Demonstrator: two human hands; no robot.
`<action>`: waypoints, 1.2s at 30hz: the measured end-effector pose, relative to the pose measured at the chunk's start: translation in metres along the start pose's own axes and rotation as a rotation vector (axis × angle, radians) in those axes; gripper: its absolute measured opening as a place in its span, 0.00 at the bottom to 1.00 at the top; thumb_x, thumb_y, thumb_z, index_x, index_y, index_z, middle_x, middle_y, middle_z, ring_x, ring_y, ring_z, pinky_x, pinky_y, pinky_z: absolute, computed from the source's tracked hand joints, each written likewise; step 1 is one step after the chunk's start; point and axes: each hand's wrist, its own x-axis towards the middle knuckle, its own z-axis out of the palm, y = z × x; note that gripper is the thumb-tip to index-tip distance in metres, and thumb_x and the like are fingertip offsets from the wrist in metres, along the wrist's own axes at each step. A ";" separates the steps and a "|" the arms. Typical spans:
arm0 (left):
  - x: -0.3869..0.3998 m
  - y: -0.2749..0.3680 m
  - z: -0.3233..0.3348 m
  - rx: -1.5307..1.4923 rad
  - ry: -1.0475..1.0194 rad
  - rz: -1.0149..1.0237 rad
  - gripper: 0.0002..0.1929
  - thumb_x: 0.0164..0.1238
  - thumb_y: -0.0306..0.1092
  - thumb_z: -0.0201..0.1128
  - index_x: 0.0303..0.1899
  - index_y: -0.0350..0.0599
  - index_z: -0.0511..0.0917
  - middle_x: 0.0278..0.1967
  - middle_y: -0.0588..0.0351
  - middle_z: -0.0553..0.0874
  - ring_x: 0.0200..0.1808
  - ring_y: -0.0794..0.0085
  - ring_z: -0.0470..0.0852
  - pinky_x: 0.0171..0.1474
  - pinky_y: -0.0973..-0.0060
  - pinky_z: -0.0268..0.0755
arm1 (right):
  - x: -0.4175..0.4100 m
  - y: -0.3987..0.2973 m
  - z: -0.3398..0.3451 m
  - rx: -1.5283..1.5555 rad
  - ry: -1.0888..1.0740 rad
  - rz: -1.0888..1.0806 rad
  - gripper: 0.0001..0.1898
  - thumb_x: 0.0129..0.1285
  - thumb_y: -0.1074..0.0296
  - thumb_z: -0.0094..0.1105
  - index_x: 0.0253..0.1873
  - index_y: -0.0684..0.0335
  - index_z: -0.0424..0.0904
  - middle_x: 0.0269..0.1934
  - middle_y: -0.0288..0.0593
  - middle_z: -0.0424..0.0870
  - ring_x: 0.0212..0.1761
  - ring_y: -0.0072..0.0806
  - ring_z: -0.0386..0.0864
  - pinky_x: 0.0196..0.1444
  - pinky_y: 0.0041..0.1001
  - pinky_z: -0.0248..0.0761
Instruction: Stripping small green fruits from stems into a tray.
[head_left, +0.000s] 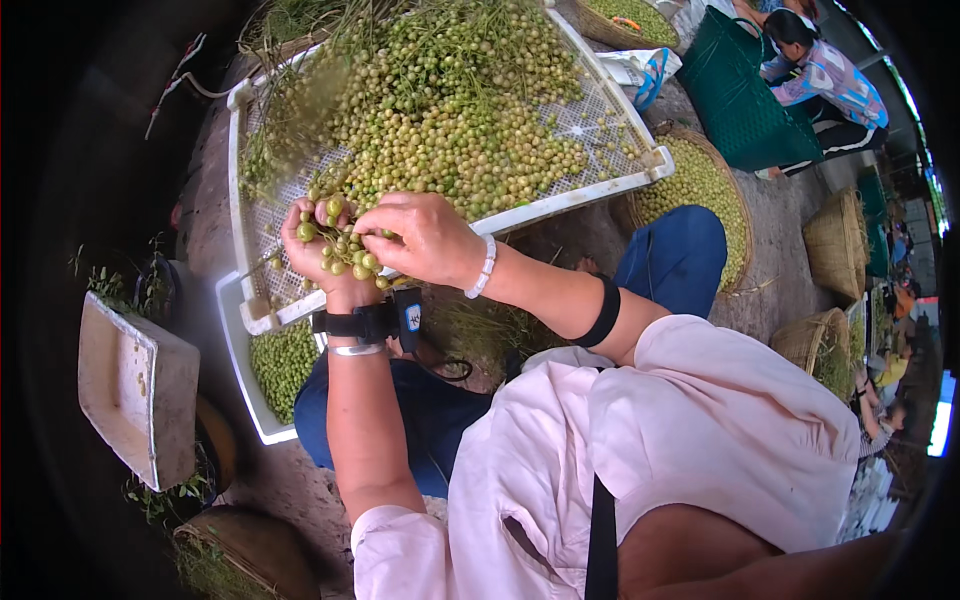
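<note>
My left hand (306, 251) is palm up at the near edge of a white mesh tray (577, 129), holding a cluster of small round yellow-green fruits (346, 251) on thin stems. My right hand (426, 234) reaches in from the right, its thumb and fingertips pinched at this cluster; what exactly lies between them is partly hidden. Beyond both hands, a heap of loose yellow-green fruits (450, 154) spreads over the tray. Stemmed bunches (442, 64) lie on its far part.
A white bin (238, 360) of green fruits stands partly under the tray's left corner. At left is a tilted white box (169, 405). Round baskets of fruit (686, 180) stand at right, near a green woven basket (739, 97) and a seated person (832, 86).
</note>
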 end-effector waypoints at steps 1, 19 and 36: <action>0.000 0.003 -0.001 -0.025 -0.042 0.000 0.10 0.62 0.37 0.47 0.23 0.47 0.65 0.16 0.61 0.64 0.19 0.75 0.61 0.23 0.79 0.54 | 0.001 -0.001 0.003 -0.003 -0.010 0.027 0.05 0.50 0.70 0.58 0.33 0.61 0.78 0.26 0.43 0.77 0.27 0.37 0.76 0.29 0.31 0.71; 0.009 0.044 -0.045 -0.184 0.382 0.162 0.08 0.58 0.33 0.50 0.23 0.46 0.66 0.17 0.60 0.69 0.19 0.75 0.68 0.24 0.77 0.64 | 0.026 -0.006 0.051 -0.027 -0.217 0.128 0.07 0.50 0.68 0.60 0.32 0.63 0.79 0.29 0.45 0.82 0.29 0.36 0.80 0.34 0.29 0.73; 0.000 0.036 -0.082 0.872 -0.101 0.343 0.09 0.68 0.39 0.49 0.31 0.46 0.70 0.27 0.63 0.70 0.29 0.78 0.68 0.34 0.78 0.63 | 0.109 -0.102 0.227 -0.118 -0.524 -0.211 0.13 0.48 0.61 0.57 0.37 0.61 0.81 0.30 0.47 0.81 0.34 0.40 0.79 0.42 0.31 0.71</action>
